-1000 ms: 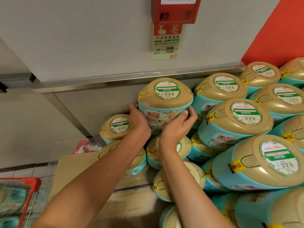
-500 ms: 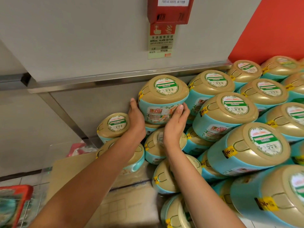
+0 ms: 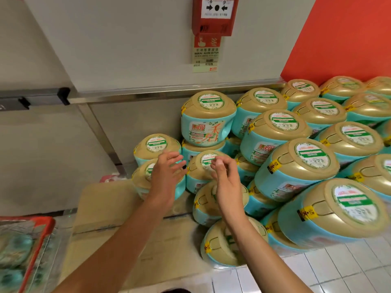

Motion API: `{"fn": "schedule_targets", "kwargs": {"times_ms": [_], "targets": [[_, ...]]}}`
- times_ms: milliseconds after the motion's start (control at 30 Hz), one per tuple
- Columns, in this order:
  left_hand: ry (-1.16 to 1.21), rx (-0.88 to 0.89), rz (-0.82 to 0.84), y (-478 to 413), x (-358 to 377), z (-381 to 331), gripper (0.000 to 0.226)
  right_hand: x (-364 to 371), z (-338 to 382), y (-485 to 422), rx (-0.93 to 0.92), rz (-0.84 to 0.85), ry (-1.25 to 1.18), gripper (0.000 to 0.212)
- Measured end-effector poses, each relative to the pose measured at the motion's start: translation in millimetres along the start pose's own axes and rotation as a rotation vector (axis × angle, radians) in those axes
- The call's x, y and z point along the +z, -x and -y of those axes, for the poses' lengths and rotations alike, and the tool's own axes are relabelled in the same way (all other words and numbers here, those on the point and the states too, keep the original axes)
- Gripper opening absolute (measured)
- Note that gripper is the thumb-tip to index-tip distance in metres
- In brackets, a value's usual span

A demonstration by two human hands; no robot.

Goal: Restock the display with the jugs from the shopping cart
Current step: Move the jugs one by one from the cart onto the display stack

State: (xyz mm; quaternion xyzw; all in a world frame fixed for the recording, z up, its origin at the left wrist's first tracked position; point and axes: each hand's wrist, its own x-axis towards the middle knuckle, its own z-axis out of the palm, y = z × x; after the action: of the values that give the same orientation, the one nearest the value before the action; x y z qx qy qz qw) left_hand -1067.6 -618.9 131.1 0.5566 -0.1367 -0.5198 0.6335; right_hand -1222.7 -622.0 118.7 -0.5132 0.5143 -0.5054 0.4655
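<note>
My next jugs (image 3: 14,252) sit in the shopping cart (image 3: 42,229), low and left, blurred under wrap. My left hand (image 3: 167,176), spread and empty, is nearer; the right hand (image 3: 224,178), seemingly loosely curled, holds nothing, before the display (image 3: 296,166).

top jug (image 3: 208,121): "Liby" in red on the side
wall sign (image 3: 205,53): "MANUAL ALARM BUTTON", rest's too blurry

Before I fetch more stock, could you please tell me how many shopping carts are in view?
1: the red-rimmed shopping cart sits at the lower left, beside the cardboard, only partly in frame. Others may be out of view.
</note>
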Motion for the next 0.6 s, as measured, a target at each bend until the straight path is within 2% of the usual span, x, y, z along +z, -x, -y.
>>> {"fn": "schedule_targets", "kwargs": {"times_ms": [233,433,600], "targets": [[0.017,0.046,0.002,132.7,-44.6,58.6,0.044,-54.9,3.9,120.6,-0.057,0.341,-0.074,0.023],[0.046,0.153,-0.094,279.1,-95.5,114.3,0.032,-101.2,-4.0,222.3,-0.012,0.561,-0.062,0.043],[-0.006,0.213,-0.174,380.3,-168.3,154.4,0.04,-116.4,-17.4,301.1,0.046,0.761,0.002,0.035]]}}
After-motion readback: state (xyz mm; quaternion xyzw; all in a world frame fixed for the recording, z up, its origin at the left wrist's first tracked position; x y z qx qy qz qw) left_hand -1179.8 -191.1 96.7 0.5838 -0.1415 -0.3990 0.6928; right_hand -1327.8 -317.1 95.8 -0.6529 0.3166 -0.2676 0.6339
